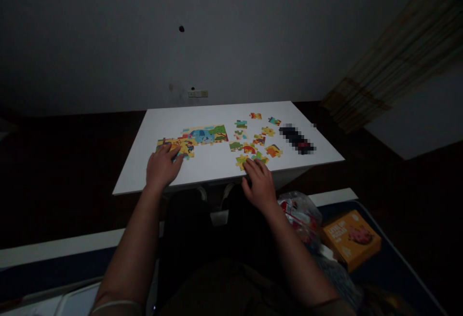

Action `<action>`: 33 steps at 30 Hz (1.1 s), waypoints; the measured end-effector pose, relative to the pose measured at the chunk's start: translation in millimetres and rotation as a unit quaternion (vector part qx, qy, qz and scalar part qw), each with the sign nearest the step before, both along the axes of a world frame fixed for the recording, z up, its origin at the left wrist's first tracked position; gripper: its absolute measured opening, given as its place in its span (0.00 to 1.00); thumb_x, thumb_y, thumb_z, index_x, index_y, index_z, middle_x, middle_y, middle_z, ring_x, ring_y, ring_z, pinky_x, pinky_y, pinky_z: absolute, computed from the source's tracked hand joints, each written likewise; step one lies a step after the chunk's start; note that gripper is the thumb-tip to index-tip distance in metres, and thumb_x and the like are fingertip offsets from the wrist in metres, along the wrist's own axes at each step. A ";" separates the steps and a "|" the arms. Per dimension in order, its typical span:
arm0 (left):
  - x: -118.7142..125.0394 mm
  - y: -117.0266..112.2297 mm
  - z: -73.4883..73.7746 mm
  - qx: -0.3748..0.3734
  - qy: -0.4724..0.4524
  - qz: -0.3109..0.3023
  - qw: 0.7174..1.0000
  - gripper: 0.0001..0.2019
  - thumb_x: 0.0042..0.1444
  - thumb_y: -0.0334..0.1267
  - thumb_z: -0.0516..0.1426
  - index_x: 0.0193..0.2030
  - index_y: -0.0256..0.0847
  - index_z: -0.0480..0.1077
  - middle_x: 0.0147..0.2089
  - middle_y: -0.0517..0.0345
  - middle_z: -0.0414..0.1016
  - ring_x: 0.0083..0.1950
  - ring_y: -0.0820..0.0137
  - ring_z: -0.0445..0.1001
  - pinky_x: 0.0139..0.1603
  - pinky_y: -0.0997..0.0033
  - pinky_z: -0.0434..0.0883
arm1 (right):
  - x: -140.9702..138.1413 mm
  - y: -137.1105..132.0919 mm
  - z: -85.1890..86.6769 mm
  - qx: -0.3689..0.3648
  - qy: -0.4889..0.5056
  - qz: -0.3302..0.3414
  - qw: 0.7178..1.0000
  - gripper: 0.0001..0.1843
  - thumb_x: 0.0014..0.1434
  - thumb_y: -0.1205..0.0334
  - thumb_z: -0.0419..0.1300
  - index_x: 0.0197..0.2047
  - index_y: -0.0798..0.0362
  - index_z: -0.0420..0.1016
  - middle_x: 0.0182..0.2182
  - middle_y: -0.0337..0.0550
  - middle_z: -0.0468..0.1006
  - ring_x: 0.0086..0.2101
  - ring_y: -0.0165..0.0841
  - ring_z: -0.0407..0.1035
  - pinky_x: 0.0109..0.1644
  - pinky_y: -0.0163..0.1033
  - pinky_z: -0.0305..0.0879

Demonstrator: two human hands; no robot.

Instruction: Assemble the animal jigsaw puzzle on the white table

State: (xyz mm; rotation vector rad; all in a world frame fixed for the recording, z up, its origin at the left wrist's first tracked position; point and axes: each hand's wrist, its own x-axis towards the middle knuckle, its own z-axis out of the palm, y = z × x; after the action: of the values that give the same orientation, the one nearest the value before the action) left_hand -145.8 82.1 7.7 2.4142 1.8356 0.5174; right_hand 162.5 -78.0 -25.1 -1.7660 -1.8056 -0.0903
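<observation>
A partly joined colourful jigsaw puzzle lies on a white table. My left hand rests on the puzzle's lower left corner, fingers flat and spread over the pieces. My right hand lies near the table's front edge, fingers stretched onto a loose yellow and green piece. Several loose pieces are scattered right of the joined part.
A dark blurred object lies at the table's right side. On the surface beside me sit a clear plastic bag and an orange puzzle box. A wall with an outlet stands behind the table. The room is dim.
</observation>
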 end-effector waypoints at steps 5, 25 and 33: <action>0.7 -2.9 1.4 0.000 -0.010 0.005 1.000 0.23 0.67 0.49 0.50 0.64 0.46 0.73 0.72 0.48 0.64 0.72 0.50 0.61 0.69 0.45 0.60 | 13.7 0.6 -5.8 -0.038 -0.034 0.072 0.996 0.20 0.67 0.67 0.57 0.59 0.40 0.77 0.59 0.39 0.77 0.62 0.44 0.67 0.61 0.57 0.66; -6.5 -6.0 -6.9 0.011 -0.101 0.005 0.995 0.20 0.66 0.48 0.55 0.59 0.46 0.76 0.69 0.45 0.67 0.70 0.48 0.62 0.70 0.43 0.59 | -104.4 107.4 24.7 -0.079 -0.053 0.188 0.978 0.23 0.68 0.68 0.52 0.63 0.50 0.75 0.63 0.47 0.72 0.65 0.40 0.63 0.70 0.50 0.60; -10.0 -6.4 -7.6 0.019 -0.096 -0.001 0.995 0.19 0.66 0.49 0.56 0.59 0.49 0.77 0.69 0.49 0.67 0.70 0.48 0.62 0.70 0.44 0.60 | -105.4 113.2 24.0 -0.096 -0.048 0.178 0.978 0.22 0.68 0.62 0.54 0.63 0.51 0.75 0.65 0.49 0.71 0.63 0.44 0.64 0.67 0.53 0.61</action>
State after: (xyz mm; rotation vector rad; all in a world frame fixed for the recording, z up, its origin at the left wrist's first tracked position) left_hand -155.8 75.7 0.1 2.2976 1.7594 0.7603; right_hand 57.1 35.3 -1.1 -1.5557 -2.2361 0.1516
